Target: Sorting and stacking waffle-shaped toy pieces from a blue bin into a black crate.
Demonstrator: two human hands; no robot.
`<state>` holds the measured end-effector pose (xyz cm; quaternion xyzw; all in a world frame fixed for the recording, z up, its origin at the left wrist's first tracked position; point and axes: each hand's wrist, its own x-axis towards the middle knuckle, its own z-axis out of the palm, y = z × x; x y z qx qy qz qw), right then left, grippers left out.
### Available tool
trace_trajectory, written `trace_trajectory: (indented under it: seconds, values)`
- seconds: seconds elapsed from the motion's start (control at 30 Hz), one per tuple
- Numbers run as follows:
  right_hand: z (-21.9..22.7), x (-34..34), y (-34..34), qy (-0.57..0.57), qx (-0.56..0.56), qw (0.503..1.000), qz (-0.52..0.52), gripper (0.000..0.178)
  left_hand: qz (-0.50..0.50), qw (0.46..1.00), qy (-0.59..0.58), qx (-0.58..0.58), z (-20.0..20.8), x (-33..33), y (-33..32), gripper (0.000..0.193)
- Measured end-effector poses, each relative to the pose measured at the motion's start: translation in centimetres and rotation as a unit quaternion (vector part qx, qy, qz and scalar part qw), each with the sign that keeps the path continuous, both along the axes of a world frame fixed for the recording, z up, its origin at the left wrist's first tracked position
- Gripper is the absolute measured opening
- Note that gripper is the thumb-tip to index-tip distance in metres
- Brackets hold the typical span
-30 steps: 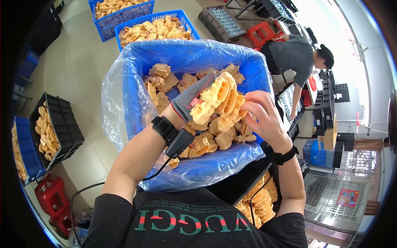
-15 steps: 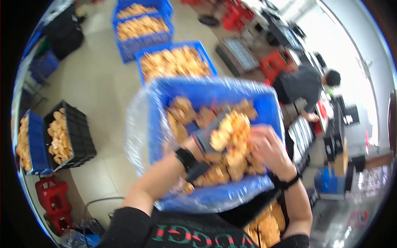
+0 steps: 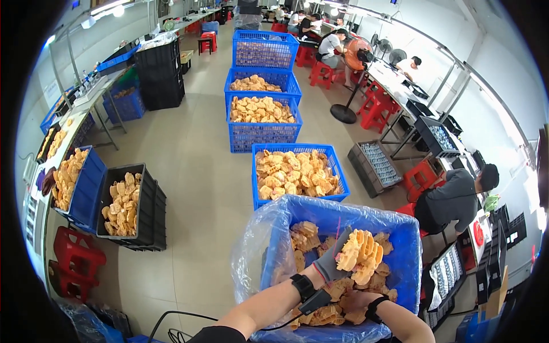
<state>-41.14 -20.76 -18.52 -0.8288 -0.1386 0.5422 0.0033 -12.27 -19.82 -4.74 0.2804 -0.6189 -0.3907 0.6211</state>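
Our left hand [image 3: 327, 267], grey-gloved, grips a tan ribbed part [image 3: 360, 255] above the lined blue bin [image 3: 409, 251]. Our right hand [image 3: 355, 299] is down among more tan parts; fingers hidden, can't tell its grip. Black cable [image 3: 186, 313] trails off our left wrist. Filled blue crate [image 3: 339, 171] crowds the bin's far edge; black crate [image 3: 150, 208] left, co-worker [image 3: 449, 197] right.

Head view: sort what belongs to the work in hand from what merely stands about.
Apparently in the work:
tan molding, in the gloved left hand
loose tan pieces, with the right hand low among them
blue bin with clear plastic liner

Seemingly just standing about:
floor fan
red stools, lower left
black crate stack
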Motion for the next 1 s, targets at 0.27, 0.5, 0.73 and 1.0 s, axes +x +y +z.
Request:
trace_trajectory:
  seconds: [0.27,0.5,0.73,1.0]
  values:
    - [15.3,8.2,3.3,0.154,0.063,0.784,-0.598,0.057,-0.142,0.945,0.266,0.129,1.8,0.5,1.2,0.083]
    - [17.0,6.0,2.1,-0.135,0.162,0.749,-0.628,0.032,-0.411,0.669,0.576,0.228,2.3,1.0,-1.8,0.052]
    - [27.1,6.6,6.4,-0.527,0.099,0.212,-0.817,0.041,-0.407,0.742,0.414,0.335,3.5,1.3,0.1,0.057]
    - [29.1,7.6,16.6,-0.639,0.158,-0.107,-0.746,0.034,-0.156,0.953,-0.254,-0.058,3.5,-1.5,3.7,0.055]
